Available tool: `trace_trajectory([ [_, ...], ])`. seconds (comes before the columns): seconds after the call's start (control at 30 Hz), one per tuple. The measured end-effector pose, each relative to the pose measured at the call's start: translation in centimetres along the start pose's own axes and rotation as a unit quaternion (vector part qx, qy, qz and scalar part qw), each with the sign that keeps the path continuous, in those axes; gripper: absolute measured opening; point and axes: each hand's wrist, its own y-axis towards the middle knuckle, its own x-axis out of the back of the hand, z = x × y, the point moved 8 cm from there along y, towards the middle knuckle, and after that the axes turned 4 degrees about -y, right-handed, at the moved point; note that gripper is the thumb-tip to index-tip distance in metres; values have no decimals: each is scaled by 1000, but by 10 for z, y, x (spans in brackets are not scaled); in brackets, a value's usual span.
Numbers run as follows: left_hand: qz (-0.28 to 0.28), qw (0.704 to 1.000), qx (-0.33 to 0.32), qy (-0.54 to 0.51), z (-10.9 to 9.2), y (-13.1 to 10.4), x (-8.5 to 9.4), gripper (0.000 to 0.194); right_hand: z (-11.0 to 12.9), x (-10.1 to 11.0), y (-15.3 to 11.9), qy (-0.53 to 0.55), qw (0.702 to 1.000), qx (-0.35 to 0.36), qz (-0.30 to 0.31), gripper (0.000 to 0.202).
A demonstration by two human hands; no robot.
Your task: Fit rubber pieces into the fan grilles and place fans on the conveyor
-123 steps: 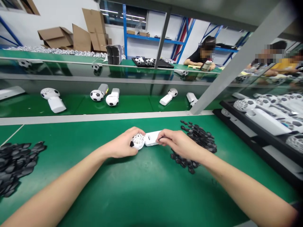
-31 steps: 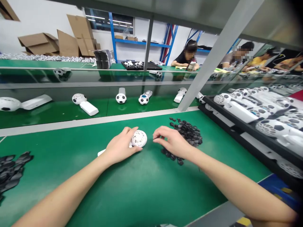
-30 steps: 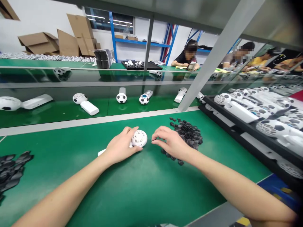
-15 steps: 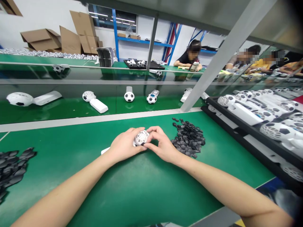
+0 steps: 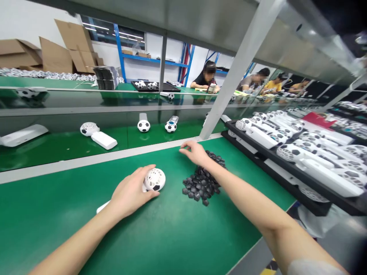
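My left hand (image 5: 130,193) grips a ball (image 5: 156,178). My right hand (image 5: 195,153) is near the tabletop's far edge (image 5: 164,148); can't tell if closed.

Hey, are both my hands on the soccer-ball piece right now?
No, only the left hand grips the soccer-ball piece; the right hand is apart from it, near the black pieces.

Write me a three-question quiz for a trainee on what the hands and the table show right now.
1. Which hand holds the white football-patterned head?
2. True or false: the right hand is gripping a cardboard box.
3. What colour is the table under the loose black pieces? A) blue B) green C) white

Key: 1. The left hand. 2. False. 3. B.
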Motion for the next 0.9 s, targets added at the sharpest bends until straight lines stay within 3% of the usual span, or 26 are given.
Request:
trace_trajectory([
  [0.13,13,1000,-3,-13,6,4,-2,62,-58,10,25,-94,994,-54,13,16],
  [0.3,16,995,-84,46,0,5,-1,61,-59,-3,24,-189,979,-46,58,20],
  [0.47,8,988,-108,106,-1,4,6,67,-42,-8,21,-225,970,-24,91,22],
  [0.63,29,991,-102,81,-1,3,8,65,-14,3,3,-169,983,17,74,17],
  [0.73,33,994,-86,61,-1,3,8,67,24,0,-26,-60,992,64,88,13],
  [0.77,30,995,-80,57,-1,4,8,70,39,-1,-37,22,992,84,95,11],
  [0.83,18,996,-71,54,-1,4,8,73,68,-2,-56,147,976,121,104,8],
  [0.9,7,996,-70,52,-2,3,8,72,90,-4,-68,202,960,157,111,12],
])
